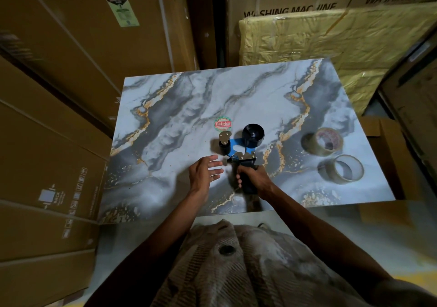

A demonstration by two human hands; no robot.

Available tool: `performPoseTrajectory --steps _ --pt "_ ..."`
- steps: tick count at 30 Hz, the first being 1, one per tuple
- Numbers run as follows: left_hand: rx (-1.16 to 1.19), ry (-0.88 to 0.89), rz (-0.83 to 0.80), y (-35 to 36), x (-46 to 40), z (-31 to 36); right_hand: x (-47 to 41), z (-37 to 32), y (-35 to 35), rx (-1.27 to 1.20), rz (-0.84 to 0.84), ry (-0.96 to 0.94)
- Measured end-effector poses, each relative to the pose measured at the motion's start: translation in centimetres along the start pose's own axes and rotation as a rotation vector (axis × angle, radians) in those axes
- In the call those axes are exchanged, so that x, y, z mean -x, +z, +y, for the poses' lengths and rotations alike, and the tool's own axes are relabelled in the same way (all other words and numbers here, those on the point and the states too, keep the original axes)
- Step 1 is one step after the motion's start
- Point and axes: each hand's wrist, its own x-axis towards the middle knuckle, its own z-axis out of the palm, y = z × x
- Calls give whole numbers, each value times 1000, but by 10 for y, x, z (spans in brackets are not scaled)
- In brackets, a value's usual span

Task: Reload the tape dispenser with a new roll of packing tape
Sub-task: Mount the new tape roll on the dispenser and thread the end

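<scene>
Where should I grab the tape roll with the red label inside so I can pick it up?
Probably by its ring wall. The roll lies tilted on the table, hole facing up, so come from above with the free left hand: thumb in the hole, fingers outside. The right hand is holding the dispenser.

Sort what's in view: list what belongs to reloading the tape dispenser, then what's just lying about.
Belongs to the job:
- tape dispenser, its handle gripped by the right hand
- left hand, open beside it
- two tape rolls on the marble-patterned table

Just lying about:
- round red sticker on the table
- cardboard cartons
- yellow wrapped package
</scene>
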Motion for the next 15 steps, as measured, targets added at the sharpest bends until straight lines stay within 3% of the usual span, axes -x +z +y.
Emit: performPoseTrajectory --steps 8,15 --pt "-52 33 -85 22 2 -4 8 3 -12 -55 -103 16" --pt "-121 59 -253 73 13 0 38 -14 -64 322 222 -243"
